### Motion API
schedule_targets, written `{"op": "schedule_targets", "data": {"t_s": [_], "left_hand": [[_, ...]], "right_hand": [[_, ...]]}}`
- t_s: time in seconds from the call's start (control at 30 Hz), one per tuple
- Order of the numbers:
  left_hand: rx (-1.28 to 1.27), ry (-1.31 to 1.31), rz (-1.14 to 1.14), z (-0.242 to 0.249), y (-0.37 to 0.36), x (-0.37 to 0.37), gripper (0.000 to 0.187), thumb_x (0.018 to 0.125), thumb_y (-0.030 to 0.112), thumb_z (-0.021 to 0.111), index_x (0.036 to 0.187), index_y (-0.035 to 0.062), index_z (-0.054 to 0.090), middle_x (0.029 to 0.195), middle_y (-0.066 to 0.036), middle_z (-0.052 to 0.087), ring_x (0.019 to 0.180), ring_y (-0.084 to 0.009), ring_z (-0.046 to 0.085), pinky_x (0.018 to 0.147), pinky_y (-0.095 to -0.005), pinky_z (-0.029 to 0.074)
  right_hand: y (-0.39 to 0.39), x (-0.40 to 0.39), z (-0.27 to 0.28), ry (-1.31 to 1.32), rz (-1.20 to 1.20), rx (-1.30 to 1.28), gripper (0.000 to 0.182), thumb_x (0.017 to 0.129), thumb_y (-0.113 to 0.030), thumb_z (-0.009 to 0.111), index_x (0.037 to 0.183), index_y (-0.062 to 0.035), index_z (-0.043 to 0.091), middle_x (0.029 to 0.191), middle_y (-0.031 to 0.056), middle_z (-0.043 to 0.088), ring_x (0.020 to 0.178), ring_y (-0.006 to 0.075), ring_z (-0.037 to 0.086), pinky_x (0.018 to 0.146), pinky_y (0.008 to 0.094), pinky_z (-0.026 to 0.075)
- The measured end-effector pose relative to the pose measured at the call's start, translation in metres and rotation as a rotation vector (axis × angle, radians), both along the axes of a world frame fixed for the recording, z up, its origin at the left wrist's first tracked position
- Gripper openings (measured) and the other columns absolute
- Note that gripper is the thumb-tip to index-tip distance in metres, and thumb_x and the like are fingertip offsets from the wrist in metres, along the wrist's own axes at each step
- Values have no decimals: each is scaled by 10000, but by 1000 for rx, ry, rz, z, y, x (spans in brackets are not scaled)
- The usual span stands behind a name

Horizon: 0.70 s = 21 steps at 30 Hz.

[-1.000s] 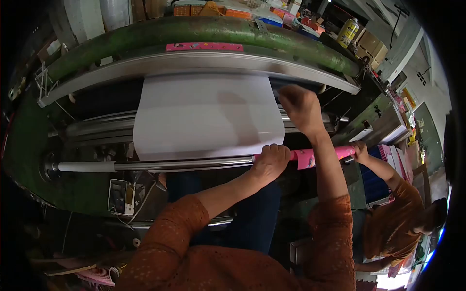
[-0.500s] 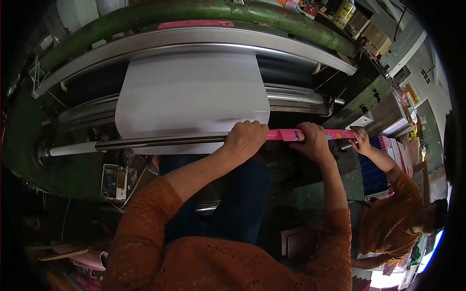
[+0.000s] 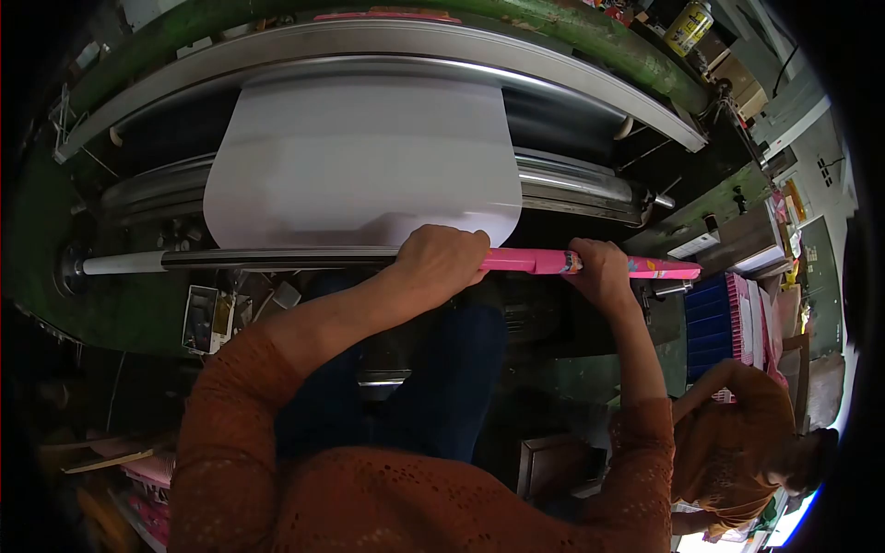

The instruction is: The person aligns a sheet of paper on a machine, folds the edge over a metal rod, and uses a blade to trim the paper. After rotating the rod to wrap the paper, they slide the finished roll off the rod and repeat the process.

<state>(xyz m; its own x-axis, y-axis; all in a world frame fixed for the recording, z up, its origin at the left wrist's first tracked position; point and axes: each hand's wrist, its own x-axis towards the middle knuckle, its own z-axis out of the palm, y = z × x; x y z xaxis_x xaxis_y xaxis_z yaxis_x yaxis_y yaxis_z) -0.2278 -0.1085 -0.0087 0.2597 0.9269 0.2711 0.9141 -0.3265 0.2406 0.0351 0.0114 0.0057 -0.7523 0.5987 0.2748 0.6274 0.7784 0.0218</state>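
Note:
A long metal shaft [image 3: 295, 259] crosses in front of me, with a white section [image 3: 120, 264] at its left end. Around its right part lies a pink printed roll [image 3: 530, 261], with small coloured pictures on it. My left hand [image 3: 442, 255] is closed over the left end of the pink roll, where it meets the bare shaft. Farther right, my right hand [image 3: 602, 274] wraps round the same roll, and the roll's far end sticks out beyond it. Behind the shaft hangs a wide white sheet [image 3: 364, 157], its lower edge passing behind the shaft.
Metal rollers [image 3: 576, 184] and a pale crossbar [image 3: 369, 39] span the green machine. A small parts box [image 3: 207, 318] sits at the left. On the right are a blue crate [image 3: 708, 323], pink stacked goods [image 3: 751, 318] and another person [image 3: 737, 442]. A spray can [image 3: 689, 28] stands behind.
The other person's hand has let go of the roll's right end and drawn back. My left hand has shifted slightly left; both my hands keep their grip. The view has tilted a little.

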Motion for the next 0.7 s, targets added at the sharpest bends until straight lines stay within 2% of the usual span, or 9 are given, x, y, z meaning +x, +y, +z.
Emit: {"op": "schedule_targets", "data": {"t_s": [0.17,0.23,0.27,0.33,0.47,0.53,0.57,0.63,0.7], "left_hand": [[27,58,72,2,-3,4,253,771,268,719,750,46,599,643,-115,637,606,-273,657,549,-367,526],[62,-29,-55,-1,-1,-4,314,766,317,738,794,50,576,636,-106,619,598,-281,641,543,-382,508],[61,-32,-52,-1,1,-5,314,766,317,738,794,50,576,636,-106,619,598,-281,641,543,-382,508],[20,-18,-100,2,3,-7,302,773,307,731,798,50,575,640,-107,620,608,-268,646,534,-371,502],[59,-25,-48,-1,2,1,218,747,211,727,742,39,593,609,-116,622,594,-270,656,540,-367,517],[97,17,25,-4,1,3,215,750,216,725,736,44,596,610,-113,624,586,-253,659,535,-361,521],[92,16,27,-5,1,3,215,750,216,725,736,44,596,610,-113,624,586,-253,659,535,-361,521],[118,22,23,-4,1,4,206,759,216,713,725,50,595,606,-110,626,582,-238,662,520,-355,522],[109,13,4,0,1,2,200,765,211,704,722,50,594,608,-110,627,584,-239,663,515,-355,521]], "right_hand": [[7,-8,27,-272,-22,-282,358,674,-362,782,814,-86,602,728,99,631,753,343,627,653,438,468],[11,-9,28,-295,-24,-366,380,645,-373,802,829,-93,623,741,97,640,757,339,629,659,430,474],[9,-10,30,-299,-21,-366,380,645,-373,802,829,-93,623,741,97,640,757,339,629,659,430,474],[-3,-11,30,-77,33,-285,366,639,-362,809,796,-87,625,770,99,653,779,331,633,664,420,482],[-6,-13,16,-12,-1,-97,353,622,-330,818,784,-81,627,798,102,659,803,326,633,673,419,487],[5,-16,19,-248,-97,-320,348,610,-297,814,806,-76,631,806,119,652,812,331,629,677,427,482],[13,-18,23,-250,-95,-324,348,610,-297,814,806,-76,631,806,119,652,812,331,629,677,427,482],[23,-20,33,-391,-14,-550,349,607,-284,812,826,-74,640,806,142,649,817,342,627,684,432,481],[15,-18,31,-335,23,-545,364,604,-282,815,849,-79,638,792,142,636,797,349,622,671,437,477]]}}
